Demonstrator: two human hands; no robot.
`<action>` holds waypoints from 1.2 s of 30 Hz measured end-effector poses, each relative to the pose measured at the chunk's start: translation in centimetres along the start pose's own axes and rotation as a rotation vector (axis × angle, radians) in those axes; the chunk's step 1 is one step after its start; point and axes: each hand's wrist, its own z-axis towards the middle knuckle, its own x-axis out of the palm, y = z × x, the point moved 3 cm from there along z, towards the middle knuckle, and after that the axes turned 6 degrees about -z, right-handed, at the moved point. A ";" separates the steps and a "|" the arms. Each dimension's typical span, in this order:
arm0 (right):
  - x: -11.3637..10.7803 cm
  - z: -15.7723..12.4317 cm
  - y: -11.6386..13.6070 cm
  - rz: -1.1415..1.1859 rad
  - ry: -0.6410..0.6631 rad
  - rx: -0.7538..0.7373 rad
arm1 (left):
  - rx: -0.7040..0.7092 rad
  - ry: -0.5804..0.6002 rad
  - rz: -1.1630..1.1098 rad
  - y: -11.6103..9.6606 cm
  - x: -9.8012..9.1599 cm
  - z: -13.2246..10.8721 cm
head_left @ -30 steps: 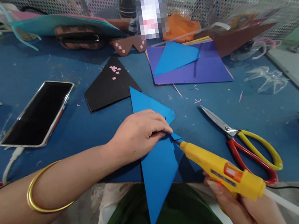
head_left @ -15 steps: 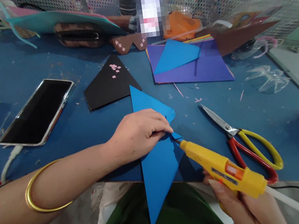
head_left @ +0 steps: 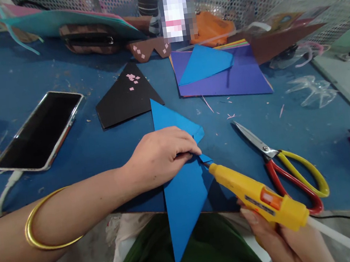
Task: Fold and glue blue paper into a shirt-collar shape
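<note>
A folded blue paper [head_left: 183,194] with long pointed ends lies across the near edge of the blue table [head_left: 99,145]. My left hand [head_left: 161,154] rests on it, fingers curled and pinching a small fold at its right side. My right hand [head_left: 283,241] grips a yellow glue gun [head_left: 257,195] whose nozzle touches the paper just beside my left fingertips. A gold bangle [head_left: 42,226] circles my left forearm.
Red and yellow scissors [head_left: 282,164] lie to the right of the glue gun. A phone [head_left: 38,132] on a white cable lies at the left. A black paper triangle [head_left: 127,96], purple and blue sheets [head_left: 219,71] and clutter sit further back against a mesh wall.
Nothing has changed apart from a slight shift of the view; both hands hold the same pose.
</note>
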 end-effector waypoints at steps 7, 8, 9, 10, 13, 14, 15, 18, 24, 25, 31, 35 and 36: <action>-0.3 0.3 0.4 -0.030 -0.002 -0.020 | 0.003 0.001 -0.007 0.1 0.0 0.0; -0.3 0.3 0.5 -0.026 -0.004 -0.007 | 0.002 0.000 -0.005 0.1 0.0 0.0; -0.3 0.3 0.6 -0.020 -0.005 0.003 | 0.000 0.001 -0.004 0.1 0.0 0.0; -0.3 0.3 0.7 -0.013 -0.007 0.009 | 0.001 0.001 -0.005 0.0 0.0 0.0; -0.3 -0.1 0.6 -0.023 -0.010 0.024 | 0.007 -0.001 -0.008 0.0 -0.1 0.0; -0.3 -0.2 0.5 -0.032 -0.009 0.029 | 0.008 0.000 -0.007 0.0 -0.1 0.1; -0.3 -0.3 0.4 -0.038 -0.006 0.033 | 0.008 0.001 -0.005 0.0 -0.1 0.1; -0.5 -0.2 0.6 -0.018 0.011 0.036 | 0.004 0.011 0.005 0.0 -0.1 0.1; -1.3 1.0 2.5 0.104 -0.012 0.096 | 0.007 0.011 0.005 0.0 -0.1 0.1; -1.3 1.1 2.6 0.120 -0.012 0.115 | 0.009 0.010 0.004 0.0 -0.1 0.1; -1.0 0.3 1.7 0.055 -0.025 0.093 | 0.025 0.007 0.003 -0.1 -0.1 0.2; -0.8 0.6 1.9 0.036 -0.018 0.061 | 0.017 0.010 0.003 0.0 -0.1 0.1; -0.9 0.9 2.2 0.040 -0.010 0.040 | 0.016 0.011 0.003 0.0 -0.1 0.1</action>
